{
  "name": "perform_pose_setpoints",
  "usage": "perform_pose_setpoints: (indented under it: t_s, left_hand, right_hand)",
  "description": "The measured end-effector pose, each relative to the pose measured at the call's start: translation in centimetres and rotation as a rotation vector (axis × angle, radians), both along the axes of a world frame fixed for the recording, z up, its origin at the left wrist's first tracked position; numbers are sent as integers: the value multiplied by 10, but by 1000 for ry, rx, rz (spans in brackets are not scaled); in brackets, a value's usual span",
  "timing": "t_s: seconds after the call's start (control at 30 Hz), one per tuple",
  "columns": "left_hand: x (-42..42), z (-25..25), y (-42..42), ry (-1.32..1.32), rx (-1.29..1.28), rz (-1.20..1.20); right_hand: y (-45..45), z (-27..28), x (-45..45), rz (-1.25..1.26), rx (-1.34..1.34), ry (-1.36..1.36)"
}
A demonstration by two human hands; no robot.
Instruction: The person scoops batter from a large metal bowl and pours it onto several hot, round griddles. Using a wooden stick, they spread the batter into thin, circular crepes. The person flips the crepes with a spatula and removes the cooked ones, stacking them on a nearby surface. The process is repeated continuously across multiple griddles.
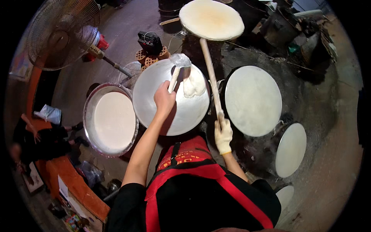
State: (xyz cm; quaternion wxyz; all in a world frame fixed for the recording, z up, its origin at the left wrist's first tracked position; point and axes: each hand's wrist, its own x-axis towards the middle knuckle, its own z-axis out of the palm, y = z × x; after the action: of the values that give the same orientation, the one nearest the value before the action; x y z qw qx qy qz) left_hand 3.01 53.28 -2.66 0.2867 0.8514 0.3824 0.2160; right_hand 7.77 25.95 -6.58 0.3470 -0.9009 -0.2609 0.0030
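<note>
My bare left hand is closed around the pale handle of a metal ladle, whose head is over the far rim of a wide metal bowl. A lump of soft white dough or batter clings inside the bowl's far right side. My right hand, in a cream knit glove, grips a long wooden handle. At its far end is a round disc coated in pale batter, yellowish in the middle. Left of the bowl stands a basin of white liquid batter.
Several round pale discs lie on the right. A large fan stands at the far left, its pole reaching towards the bowl. A black device rests on perforated bricks. Another person is at the left by an orange-edged counter.
</note>
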Motion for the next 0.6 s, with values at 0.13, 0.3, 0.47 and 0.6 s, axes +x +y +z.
perform_pose_setpoints:
  t_s: [0.13,0.3,0.47,0.6]
  left_hand:
    - [-27,34,15,-169,170,-45]
    - [-92,74,41,-336,34,-142]
    - [-206,65,54,-345,-647,-31]
    - [-326,15,39,-396,-1157,52]
  right_hand:
    - [5,11,-73,-109,-262,285]
    - [85,-17,-84,-144,313,620]
    - [109,23,-86,-134,766,1196]
    - [83,13,-133,-393,822,1054]
